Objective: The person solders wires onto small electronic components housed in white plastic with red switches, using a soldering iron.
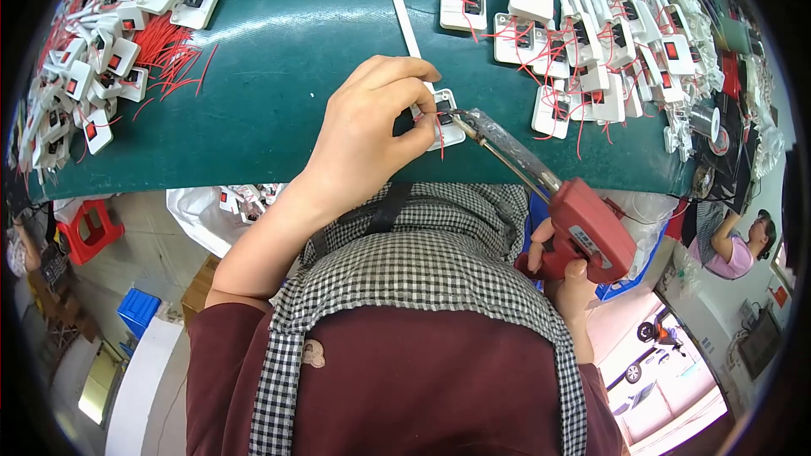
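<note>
A white plastic switch housing (pixel 454 137) with a black switch inside lies near the front edge of the green table. A white sleeved cable (pixel 405 21) runs from it toward the far side, red wire showing at its end. My left hand (pixel 359 118) bends over the housing, thumb and forefinger pinching a thin red wire (pixel 442 145) beside the switch. In my right hand (pixel 576 291) is a red soldering gun (pixel 591 232), gripped by its handle. Its long metal tip reaches up to the switch, close to my left fingertips; whether it touches is too small to tell.
Many white switch housings with red wires are piled at right (pixel 583 76) and left (pixel 101 67). Loose red wires (pixel 169 51) lie by the left pile. A solder spool (pixel 703 122) stands at the right end. Below the table edge is a white bag (pixel 198 218) of parts.
</note>
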`<state>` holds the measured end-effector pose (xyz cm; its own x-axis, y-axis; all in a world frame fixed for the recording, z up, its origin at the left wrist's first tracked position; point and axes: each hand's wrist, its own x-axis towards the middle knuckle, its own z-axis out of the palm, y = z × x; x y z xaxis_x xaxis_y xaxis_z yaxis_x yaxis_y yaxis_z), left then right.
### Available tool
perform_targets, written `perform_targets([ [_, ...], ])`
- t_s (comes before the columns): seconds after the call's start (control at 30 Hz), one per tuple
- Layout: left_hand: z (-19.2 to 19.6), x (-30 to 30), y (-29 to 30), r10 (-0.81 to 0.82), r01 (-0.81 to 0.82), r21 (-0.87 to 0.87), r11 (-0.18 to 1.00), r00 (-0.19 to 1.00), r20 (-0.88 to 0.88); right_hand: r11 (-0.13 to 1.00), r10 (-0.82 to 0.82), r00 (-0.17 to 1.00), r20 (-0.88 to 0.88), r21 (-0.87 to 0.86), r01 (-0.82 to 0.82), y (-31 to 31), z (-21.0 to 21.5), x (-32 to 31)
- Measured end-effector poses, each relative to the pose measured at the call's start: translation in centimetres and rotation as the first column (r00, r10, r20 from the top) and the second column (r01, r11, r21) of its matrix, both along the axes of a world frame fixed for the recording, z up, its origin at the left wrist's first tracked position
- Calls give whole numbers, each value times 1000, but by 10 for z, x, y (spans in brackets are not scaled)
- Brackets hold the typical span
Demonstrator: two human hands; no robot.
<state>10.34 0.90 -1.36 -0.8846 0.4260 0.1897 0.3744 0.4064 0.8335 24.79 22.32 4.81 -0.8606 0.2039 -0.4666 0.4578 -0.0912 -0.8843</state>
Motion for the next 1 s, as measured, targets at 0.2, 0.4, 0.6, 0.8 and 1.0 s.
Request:
perform_targets([
  [0.2,0,0,-1,-16,16,16,1000,999,42,995,-76,997,6,61,76,-7,0,-1],
  [0.4,0,2,0,-13,12,27,1000,999,53,997,-67,998,18,44,66,-6,-2,3],
  [0.6,1,3,2,-10,10,18,1000,999,37,1000,0,1000,16,-13,0,3,-4,12],
  [0.8,1,2,2,-18,17,20,1000,999,28,996,-70,997,-19,-52,69,3,-3,17],
  [1.0,3,2,-3,-14,14,15,1000,1000,7,998,-51,999,8,-28,51,9,-4,20],
])
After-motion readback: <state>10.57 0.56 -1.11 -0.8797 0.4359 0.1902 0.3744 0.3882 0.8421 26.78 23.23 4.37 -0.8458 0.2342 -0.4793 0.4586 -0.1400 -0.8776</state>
